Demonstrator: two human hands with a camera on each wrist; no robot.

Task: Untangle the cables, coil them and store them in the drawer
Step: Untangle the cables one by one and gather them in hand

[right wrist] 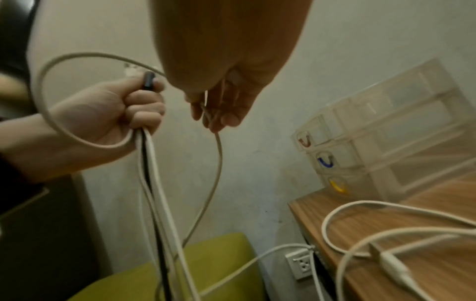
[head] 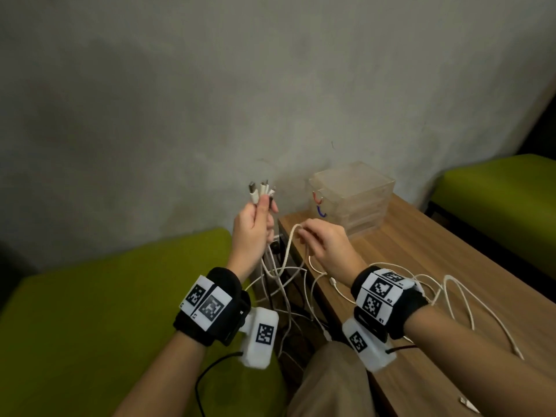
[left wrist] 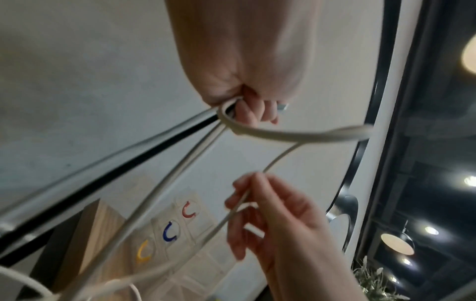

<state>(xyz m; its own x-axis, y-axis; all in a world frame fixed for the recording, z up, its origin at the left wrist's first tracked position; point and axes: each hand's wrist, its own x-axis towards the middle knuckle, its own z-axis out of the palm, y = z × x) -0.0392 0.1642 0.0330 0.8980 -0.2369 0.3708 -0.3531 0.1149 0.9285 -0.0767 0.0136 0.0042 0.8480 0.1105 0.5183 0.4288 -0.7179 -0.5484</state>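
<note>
Left hand (head: 254, 227) clutching plug ends of limp, light cables (head: 282, 275); right hand (head: 326, 246) pinching one white strand (head: 289, 240), likely slipping free easily.

A bare grey plaster wall (head: 210, 85) fills the background. A wooden worktop (head: 436, 266) stands against it, between two lime-green cushioned seats (head: 90, 296). A white wall socket (right wrist: 302, 264) sits low beside the worktop. Round ceiling lamps (left wrist: 396, 244) glow overhead.
</note>
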